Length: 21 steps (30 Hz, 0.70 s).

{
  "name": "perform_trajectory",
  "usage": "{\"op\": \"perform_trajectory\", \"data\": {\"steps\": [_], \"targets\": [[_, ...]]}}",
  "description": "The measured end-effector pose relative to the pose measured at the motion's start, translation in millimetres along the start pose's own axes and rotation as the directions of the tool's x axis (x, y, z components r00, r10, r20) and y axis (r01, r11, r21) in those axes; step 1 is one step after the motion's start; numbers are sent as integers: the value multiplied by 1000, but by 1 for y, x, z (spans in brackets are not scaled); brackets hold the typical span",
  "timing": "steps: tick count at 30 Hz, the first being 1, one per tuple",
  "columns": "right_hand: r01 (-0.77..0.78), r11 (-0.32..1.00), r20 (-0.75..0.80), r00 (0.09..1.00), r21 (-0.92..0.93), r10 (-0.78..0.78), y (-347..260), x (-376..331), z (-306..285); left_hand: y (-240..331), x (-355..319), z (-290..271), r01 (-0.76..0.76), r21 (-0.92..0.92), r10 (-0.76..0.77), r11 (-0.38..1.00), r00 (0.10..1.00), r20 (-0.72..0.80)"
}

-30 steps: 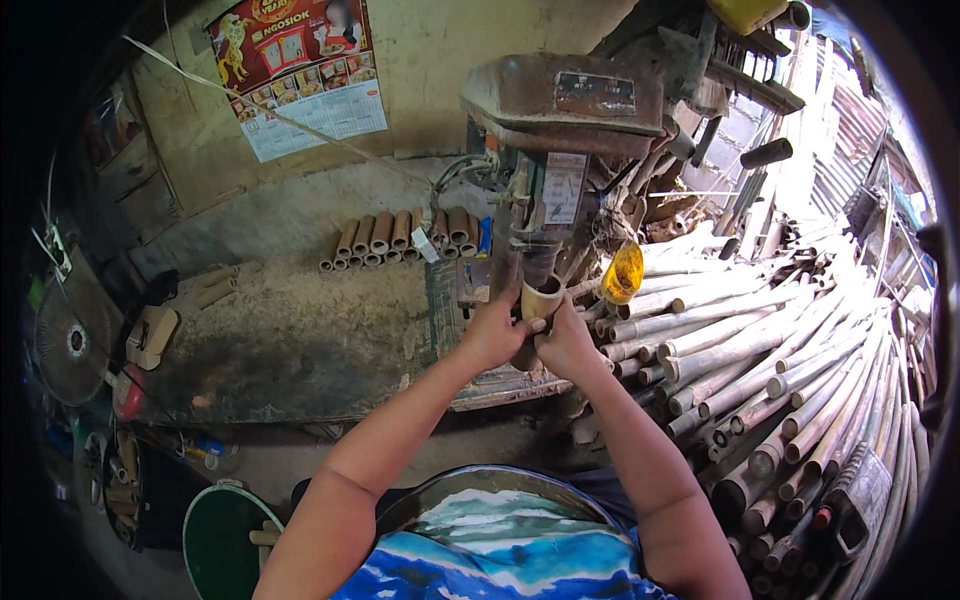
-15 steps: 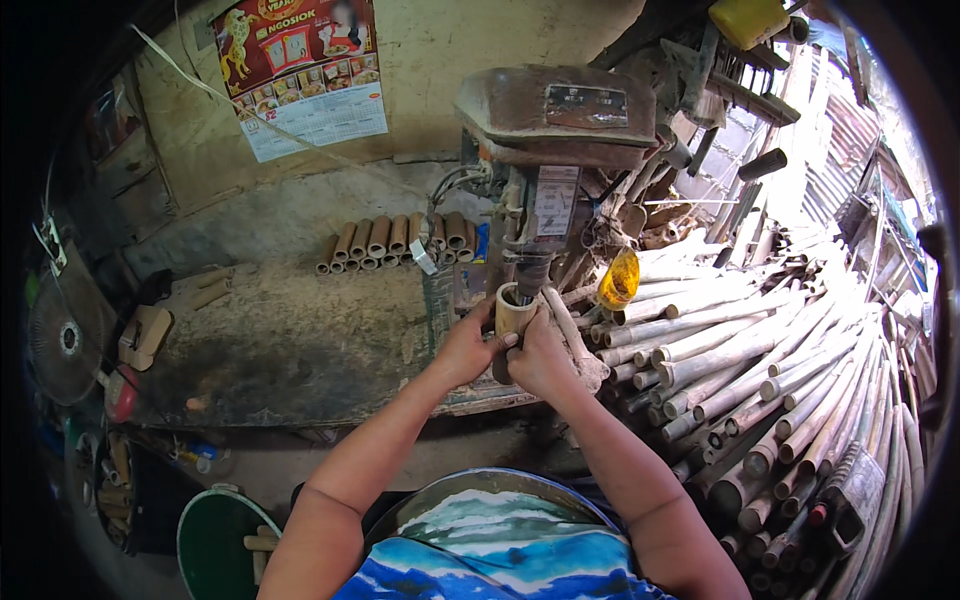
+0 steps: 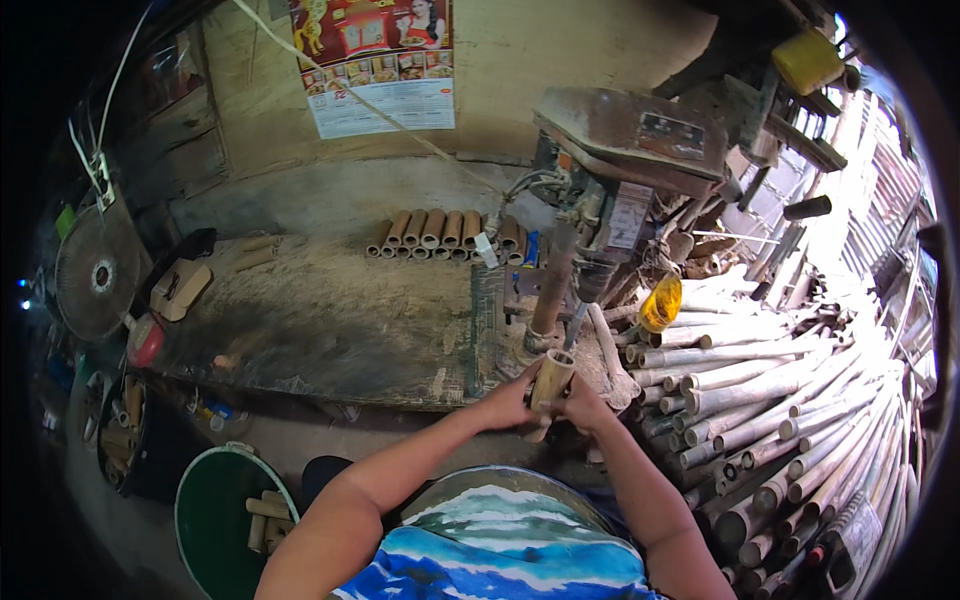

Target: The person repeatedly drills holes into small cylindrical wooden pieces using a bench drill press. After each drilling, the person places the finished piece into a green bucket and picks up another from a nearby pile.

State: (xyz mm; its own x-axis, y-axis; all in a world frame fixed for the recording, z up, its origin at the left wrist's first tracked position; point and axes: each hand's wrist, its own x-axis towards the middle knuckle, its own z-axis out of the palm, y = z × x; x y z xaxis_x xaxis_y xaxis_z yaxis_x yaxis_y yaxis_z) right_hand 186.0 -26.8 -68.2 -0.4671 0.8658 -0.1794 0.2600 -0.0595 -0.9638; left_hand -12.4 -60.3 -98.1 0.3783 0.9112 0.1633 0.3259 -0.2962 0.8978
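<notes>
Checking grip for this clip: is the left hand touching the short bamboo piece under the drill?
Touching. The head view shows the left hand wrapped against the side of the bamboo piece, with no gap.

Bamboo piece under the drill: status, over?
Left hand and right hand both gripping short bamboo piece, upright. Drill bit directly above its open end. Nothing between them.

A rectangular poster hung on the back wall above the workbench, its upper half red with yellow pictures, its lower half white with a printed grid. On the drill press, a small dark plate sat on the head and a pale upright label below it.
</notes>
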Motion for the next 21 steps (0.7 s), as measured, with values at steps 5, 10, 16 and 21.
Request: {"op": "perform_trajectory", "data": {"steps": [5,10,16,21], "targets": [[160,970,-14,986,-182,-165,-10,2,43,-36,-52,-1,147,-124,-163,981,979,-124],[555,690,-118,734,-464,-669,-98,-45,38,-65,-84,-62,-11,-855,-492,519,813,-310],[220,-65,49,-81,-973,-996,-254,-53,-44,-110,-68,-223,76,-735,-601,674,635,-485],[-25,-135,136,-70,-991,-988,-315,-35,-58,-158,-25,-319,56,-599,-547,799,483,-684]]}}
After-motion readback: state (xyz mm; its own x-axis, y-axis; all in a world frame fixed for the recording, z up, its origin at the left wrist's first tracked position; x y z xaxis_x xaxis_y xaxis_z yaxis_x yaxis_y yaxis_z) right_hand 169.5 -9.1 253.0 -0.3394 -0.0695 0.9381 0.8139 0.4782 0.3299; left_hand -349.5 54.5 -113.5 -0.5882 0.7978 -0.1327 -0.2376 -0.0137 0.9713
